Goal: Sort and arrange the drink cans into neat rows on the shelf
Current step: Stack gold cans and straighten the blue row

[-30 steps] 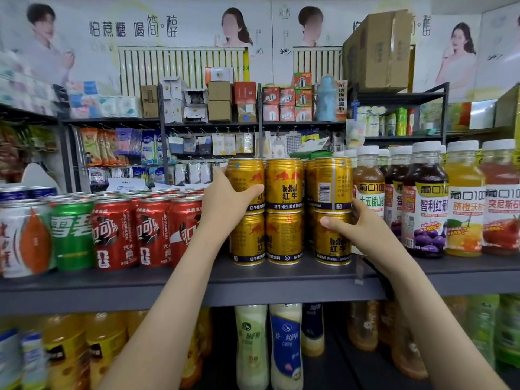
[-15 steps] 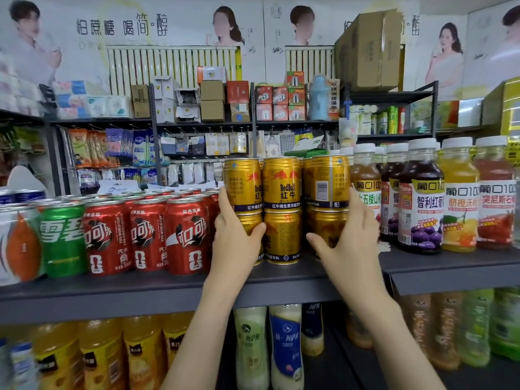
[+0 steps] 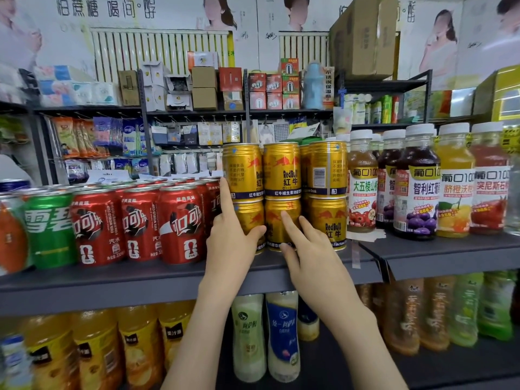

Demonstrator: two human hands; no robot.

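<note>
Gold Red Bull cans [image 3: 281,170] stand on the grey shelf [image 3: 140,277] stacked two high, three columns across the front, with further cans partly visible behind. Labels face different ways: the upper right can shows its barcode panel, the upper middle can its logo. Left hand [image 3: 233,246] lies against the stack's left side, with the thumb laid across the front of the lower left can [image 3: 251,215] and the index finger [image 3: 226,192] straight up, its tip touching the lower edge of the upper left can [image 3: 242,167]. Its remaining fingers are hidden, so a grasp cannot be confirmed. Right hand [image 3: 312,249] is at the stack's front, fingers extended and relaxed: the index fingertip [image 3: 289,223] rests on the lower middle can [image 3: 273,212], the thumb near that can's base, nothing enclosed. Red Coca-Cola cans [image 3: 180,226] stand immediately left of the stack, a green Sprite can [image 3: 47,229] beyond them. Juice bottles [image 3: 419,190] stand just right of the stack.
</note>
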